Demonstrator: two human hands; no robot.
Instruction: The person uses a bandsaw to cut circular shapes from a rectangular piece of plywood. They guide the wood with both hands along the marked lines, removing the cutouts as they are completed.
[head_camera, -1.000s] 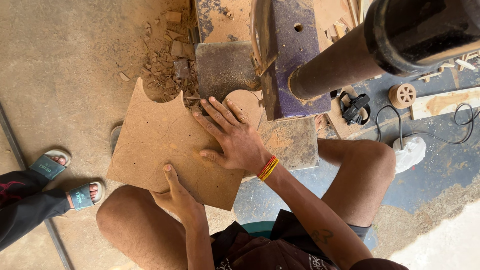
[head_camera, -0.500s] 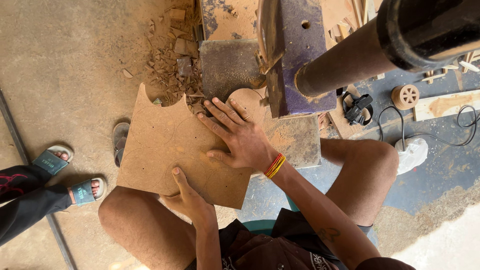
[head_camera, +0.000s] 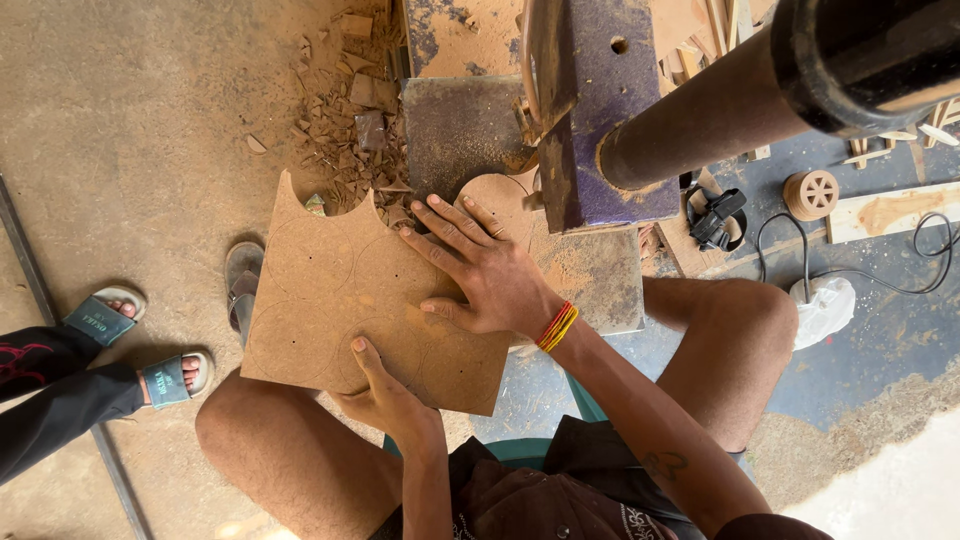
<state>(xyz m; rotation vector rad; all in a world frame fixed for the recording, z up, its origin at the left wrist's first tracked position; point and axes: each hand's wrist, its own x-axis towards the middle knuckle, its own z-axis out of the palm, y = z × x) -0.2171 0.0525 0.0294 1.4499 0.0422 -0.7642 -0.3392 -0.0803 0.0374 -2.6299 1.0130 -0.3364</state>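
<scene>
While I watch the head cam feed, the fibreboard sheet (head_camera: 350, 310) sits a bit lower and further left vs half a sec ago, swung so its scalloped top edge now clears the scrap pile (head_camera: 345, 130). My right hand (head_camera: 490, 275) lies flat on the sheet's upper right, fingers spread, palm pressing down, not wrapped round anything. My left hand (head_camera: 385, 395) pinches the sheet's near edge, thumb on top, fingers under, so it's gripping the board. Sheet lies partly on the grey saw table (head_camera: 590, 270) and partly over my left knee (head_camera: 260, 430). Pencilled circles w/ centre dots show across it. A part-cut round lobe (head_camera: 500, 200) pokes toward the blade area under the purple machine frame (head_camera: 600, 120); I can't see the blade itself, it's prob. hidden behind the frame. Judging by the shift, the board's being turned to feed the next arc of that circle, so cutting's mid-way.

Off to the left, another person's sandalled feet (head_camera: 135, 345) stand well apart. A small wooden wheel (head_camera: 810, 193) lies on the floor at right.
</scene>
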